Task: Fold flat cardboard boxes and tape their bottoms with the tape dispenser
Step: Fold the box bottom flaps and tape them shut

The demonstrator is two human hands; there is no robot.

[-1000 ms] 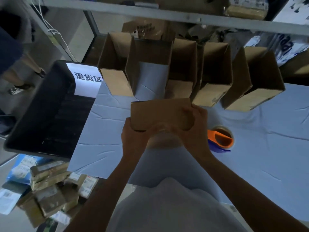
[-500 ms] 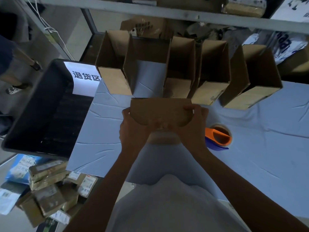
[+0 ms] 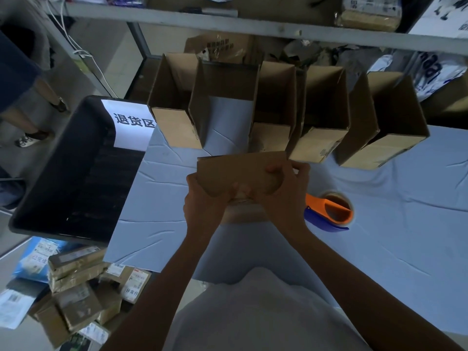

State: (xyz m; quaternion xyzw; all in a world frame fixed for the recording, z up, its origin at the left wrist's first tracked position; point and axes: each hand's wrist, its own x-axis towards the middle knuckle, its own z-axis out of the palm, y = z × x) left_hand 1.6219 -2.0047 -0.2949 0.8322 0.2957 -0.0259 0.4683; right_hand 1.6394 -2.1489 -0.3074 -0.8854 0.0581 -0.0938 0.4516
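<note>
- Since half a second ago, your right thumb has slipped from the top edge of the cardboard box [image 3: 235, 173] onto its near face. The box sits a touch lower in view, and the tape dispenser [image 3: 329, 211] lies where it did.
- Your left hand [image 3: 205, 203] grips the box's lower left corner. Your right hand [image 3: 286, 198] grips its right end, thumb on the front and fingers curled round behind.
- The box's bottom and far side are hidden behind its near panel and your hands, so you cannot tell how the flaps lie or whether any tape is on them.
- You hold the box over the middle of the tabletop [image 3: 405, 224], just in front of the row of open boxes [image 3: 326, 102]. Whether it touches the blue cloth cannot be told.
- Its near panel is plain brown cardboard, dim in this light. The top edge is straight, and the lower right edge curves away under your right palm.
- The orange and blue tape dispenser lies on the tabletop just right of your right hand, its left end hidden behind your wrist.
- Five open boxes stand along the far edge, and blue cloth shows inside the second from the left.
- At the left is a black bin [image 3: 63, 173] with a white sign [image 3: 126, 122], whose right edge is cut off by the first box.
- The labels on the parcels [image 3: 76, 287] on the floor are too small to read.
</note>
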